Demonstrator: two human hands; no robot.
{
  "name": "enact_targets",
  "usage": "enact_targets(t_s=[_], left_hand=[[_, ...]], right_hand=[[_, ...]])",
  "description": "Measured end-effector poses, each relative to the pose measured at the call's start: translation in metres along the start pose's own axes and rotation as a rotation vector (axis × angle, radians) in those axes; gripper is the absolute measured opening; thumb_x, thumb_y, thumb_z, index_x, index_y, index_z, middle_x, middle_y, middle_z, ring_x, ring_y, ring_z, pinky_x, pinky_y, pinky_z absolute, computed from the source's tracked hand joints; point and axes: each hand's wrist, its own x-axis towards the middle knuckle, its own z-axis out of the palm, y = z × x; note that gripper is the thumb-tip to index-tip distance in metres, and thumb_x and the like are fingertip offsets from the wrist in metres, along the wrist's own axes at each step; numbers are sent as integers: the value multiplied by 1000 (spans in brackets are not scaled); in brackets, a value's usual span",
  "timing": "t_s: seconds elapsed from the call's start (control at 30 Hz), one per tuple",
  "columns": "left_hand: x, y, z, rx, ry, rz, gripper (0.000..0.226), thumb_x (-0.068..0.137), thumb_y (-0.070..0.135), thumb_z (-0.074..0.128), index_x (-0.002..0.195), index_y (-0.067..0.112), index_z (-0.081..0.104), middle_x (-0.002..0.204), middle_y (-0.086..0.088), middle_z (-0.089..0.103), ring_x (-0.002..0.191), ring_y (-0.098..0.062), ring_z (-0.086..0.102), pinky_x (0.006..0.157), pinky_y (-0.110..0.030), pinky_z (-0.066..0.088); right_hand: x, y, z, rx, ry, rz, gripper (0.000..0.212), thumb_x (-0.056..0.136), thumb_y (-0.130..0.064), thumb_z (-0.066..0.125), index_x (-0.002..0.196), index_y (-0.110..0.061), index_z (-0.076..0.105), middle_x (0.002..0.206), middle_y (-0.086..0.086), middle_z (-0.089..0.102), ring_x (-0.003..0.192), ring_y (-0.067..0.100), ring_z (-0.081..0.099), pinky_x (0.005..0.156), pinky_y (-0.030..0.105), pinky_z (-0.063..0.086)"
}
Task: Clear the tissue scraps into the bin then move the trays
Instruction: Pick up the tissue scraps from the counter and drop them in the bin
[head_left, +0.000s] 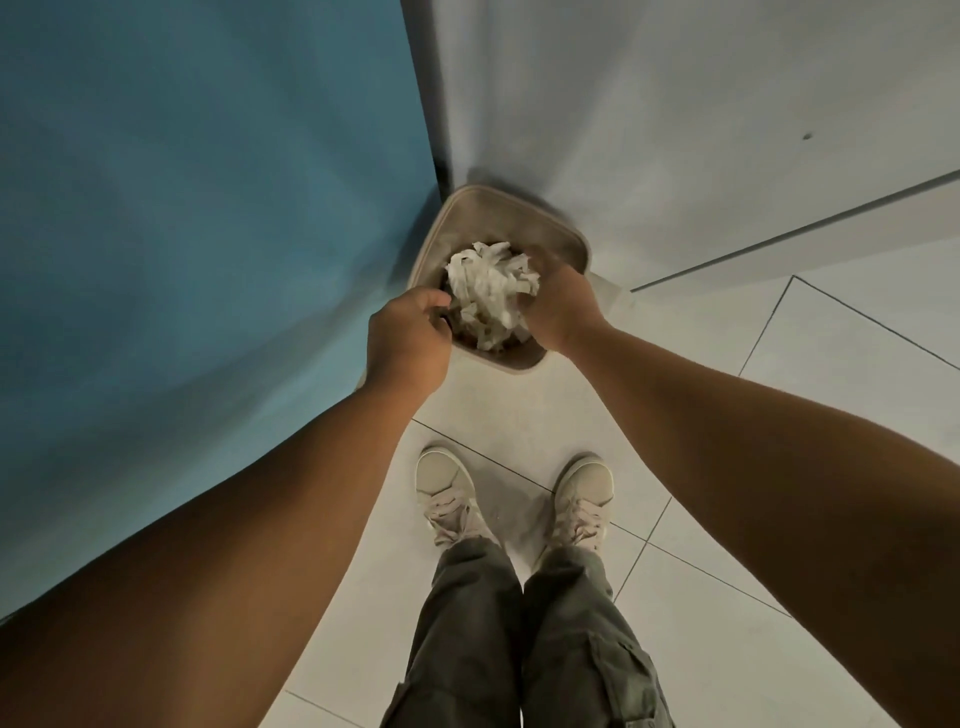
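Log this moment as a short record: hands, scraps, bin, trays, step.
left hand: grips the scraps from the left
right hand: grips the scraps from the right
scraps: one white bundle between both hands, at the bin's mouth
bin: beige, on the floor, in the corner of the blue wall and white wall
trays: not in view
step: scraps not yet let go; dropping them in is probably next

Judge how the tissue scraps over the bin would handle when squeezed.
Likely floppy: the tissue scraps hang in loose strips between left hand and right hand. Probably light, a crumpled airy wad. Stray strips may slip the grip and miss the bin.
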Motion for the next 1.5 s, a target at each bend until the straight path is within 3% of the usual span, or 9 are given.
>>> enact_targets(t_s=[0.13, 0.33, 0.4, 0.53, 0.7, 0.9, 1.17, 1.5], left_hand=[[-29, 26, -22, -12, -12, 22, 29, 90, 9, 58, 115, 18, 70, 109, -4, 72, 98, -19, 68, 82, -18, 46], [-95, 104, -84, 4, 33, 123, 29, 90, 10, 59, 117, 16, 69, 112, -4, 72, 102, -21, 66, 85, -21, 47], [-120, 134, -108, 25, 70, 154, 30, 89, 14, 61, 118, 16, 68, 114, -6, 71, 103, -24, 65, 88, -26, 49], [-170, 187, -159, 69, 176, 233, 30, 86, 15, 64, 116, 16, 68, 111, -6, 70, 101, -26, 64, 87, -31, 50], [-231, 244, -222, 91, 268, 278, 34, 87, 13, 62, 121, 14, 65, 119, -7, 66, 113, -26, 59, 93, -36, 49], [-290, 285, -306, 86, 418, 338, 43, 90, 19, 60, 132, 18, 55, 133, -1, 57, 125, -19, 48, 102, -30, 38], [-347, 261, -428, 97, 683, 283, 37, 92, 18, 60, 128, 21, 58, 132, 8, 58, 122, -12, 48, 96, -13, 29], [-378, 136, -572, 97, 856, 74, 36, 91, 19, 61, 127, 22, 58, 129, 7, 59, 121, -13, 50, 96, -18, 33]], right_hand=[[-47, -6, -36, 38, 57, -17, 52, 90, -21, 54, 141, -27, 44, 116, 10, 66, 107, 32, 60, 76, 25, 41], [-141, -46, -112, 7, 88, -132, 35, 87, -24, 58, 122, -22, 58, 113, 4, 67, 100, 28, 62, 86, 35, 51], [-172, -65, -141, 21, 111, -211, 30, 85, -24, 58, 115, -22, 60, 117, 0, 66, 106, 25, 61, 91, 37, 50], [-230, -103, -195, -47, 157, -366, 41, 85, -19, 61, 126, -18, 59, 126, 3, 62, 114, 24, 58, 97, 34, 48], [-299, -149, -257, -120, 215, -559, 38, 82, -15, 62, 120, -13, 61, 119, 4, 62, 112, 24, 55, 91, 28, 42], [-352, -215, -304, -99, 211, -750, 44, 89, -18, 61, 132, -10, 56, 139, 9, 52, 132, 23, 43, 108, 25, 28], [-400, -342, -302, -60, 163, -1046, 36, 92, -19, 60, 128, -14, 58, 141, 5, 50, 132, 20, 43, 111, 28, 33], [-438, -498, -207, -167, 33, -1259, 35, 94, -23, 59, 129, -18, 58, 145, 0, 47, 137, 15, 38, 109, 23, 28]])
